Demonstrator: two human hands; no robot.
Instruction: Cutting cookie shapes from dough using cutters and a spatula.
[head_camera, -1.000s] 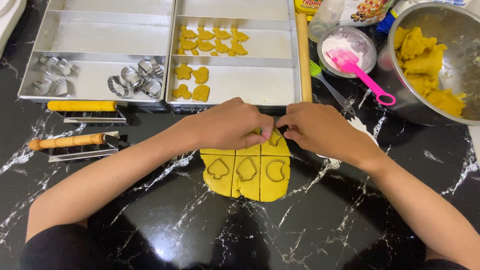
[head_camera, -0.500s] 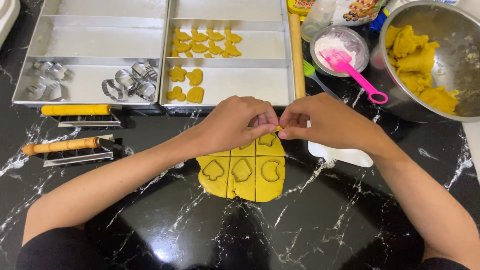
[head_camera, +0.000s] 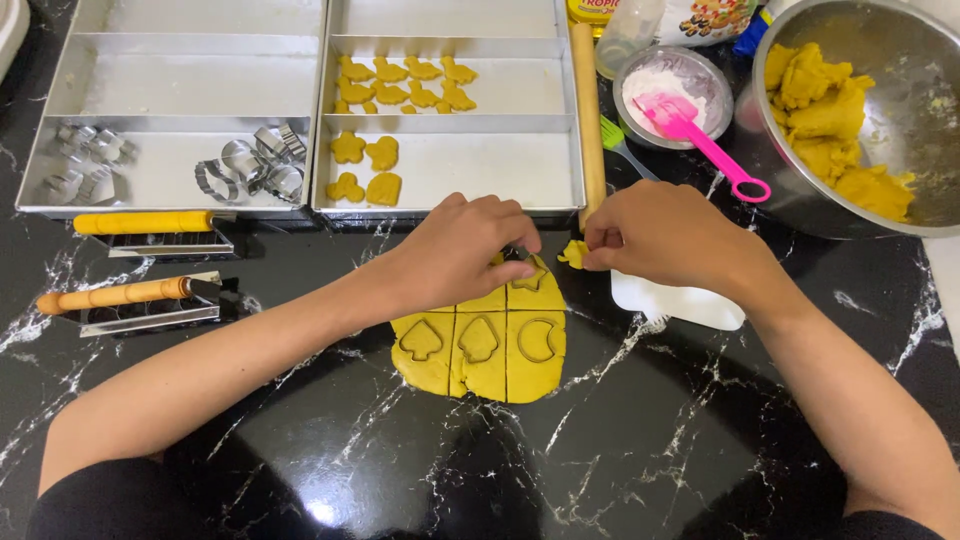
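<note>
Resting on the upper edge of the rolled dough sheet (head_camera: 480, 350), my left hand (head_camera: 462, 250) curls its fingers around a small metal cutter (head_camera: 518, 255), which shows only as a dark glint at the fingertips; the grip is clenched on it. The cutter sits at the sheet's top right square, directly under my left fingertips.

My right hand (head_camera: 670, 235) lies just beside the left, to the right of the sheet. Its grip is pinched on a small piece of yellow dough (head_camera: 574, 254), held between thumb and forefinger just off the sheet's upper right corner and apart from the sheet itself.

The dough sheet lies flat on the black marbled counter (head_camera: 620, 440), scored into squares. Three cut outlines show in its lower row.

Surrounding items:
- A white scraper (head_camera: 690, 305) lies on the counter, partly under my right wrist.
- A wooden rolling pin (head_camera: 588, 110) lies along the right side of the right baking tray (head_camera: 470, 175), which holds shaped dough pieces (head_camera: 395, 80).
- The left baking tray (head_camera: 180, 90) holds loose metal cutters (head_camera: 250, 165).
- A steel bowl (head_camera: 900, 130) at far right holds dough lumps (head_camera: 830, 120).
- A small flour bowl (head_camera: 672, 85) carries a pink spoon (head_camera: 705, 140).
</note>
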